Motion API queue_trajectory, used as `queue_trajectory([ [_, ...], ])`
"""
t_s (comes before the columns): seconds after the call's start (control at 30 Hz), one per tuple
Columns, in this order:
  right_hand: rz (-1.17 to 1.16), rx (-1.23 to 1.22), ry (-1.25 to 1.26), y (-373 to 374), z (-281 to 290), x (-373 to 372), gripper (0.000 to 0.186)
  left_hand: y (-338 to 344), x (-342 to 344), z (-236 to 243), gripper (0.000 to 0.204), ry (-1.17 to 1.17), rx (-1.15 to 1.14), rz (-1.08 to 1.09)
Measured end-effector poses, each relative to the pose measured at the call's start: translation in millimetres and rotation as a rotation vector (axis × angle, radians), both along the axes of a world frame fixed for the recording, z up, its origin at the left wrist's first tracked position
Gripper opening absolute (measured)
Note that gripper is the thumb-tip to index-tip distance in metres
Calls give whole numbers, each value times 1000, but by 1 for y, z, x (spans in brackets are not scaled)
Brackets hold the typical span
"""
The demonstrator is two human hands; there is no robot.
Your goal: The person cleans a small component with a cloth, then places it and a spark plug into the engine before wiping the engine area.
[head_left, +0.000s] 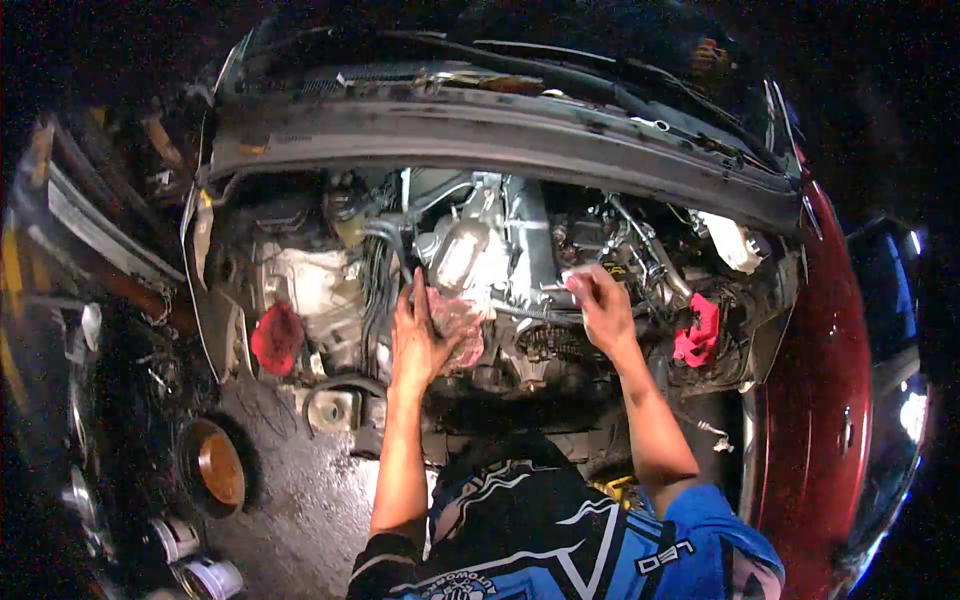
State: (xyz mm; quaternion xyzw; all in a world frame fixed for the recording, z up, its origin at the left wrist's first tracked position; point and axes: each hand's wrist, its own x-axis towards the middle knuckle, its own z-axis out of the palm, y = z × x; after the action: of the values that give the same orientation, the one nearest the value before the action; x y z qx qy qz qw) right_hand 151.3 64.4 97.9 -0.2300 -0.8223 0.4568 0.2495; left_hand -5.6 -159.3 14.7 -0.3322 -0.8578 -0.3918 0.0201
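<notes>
My left hand (418,338) rests at the front of the engine, fingers pointing up and forward. Against its palm and thumb side it holds a crumpled, stained pink rag (458,322). To the right, over the engine, my right hand (606,312) is closed in a pinch. A small, thin, pale piece pokes out left of its fingertips, too small to name. Between and beyond the hands lies a shiny metal engine part (468,252) under bright light. A toothed chain or gear (548,342) shows below the right hand.
A red cloth (277,338) lies at the bay's left, a bright red-pink piece (698,330) at its right. The windscreen cowl (480,135) spans the far side. A round pan (218,468) and white tubs (208,577) stand on the floor, left. A dark red car (815,400) is alongside.
</notes>
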Motion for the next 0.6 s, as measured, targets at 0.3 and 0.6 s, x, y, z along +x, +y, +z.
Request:
queue_trajectory([
  [0.3,-196,-483,264,1,-33,89,15,4,16,-20,75,154,152,116],
  [0.6,-341,-492,287,-37,-49,138,15,4,18,-16,24,251,402,71],
])
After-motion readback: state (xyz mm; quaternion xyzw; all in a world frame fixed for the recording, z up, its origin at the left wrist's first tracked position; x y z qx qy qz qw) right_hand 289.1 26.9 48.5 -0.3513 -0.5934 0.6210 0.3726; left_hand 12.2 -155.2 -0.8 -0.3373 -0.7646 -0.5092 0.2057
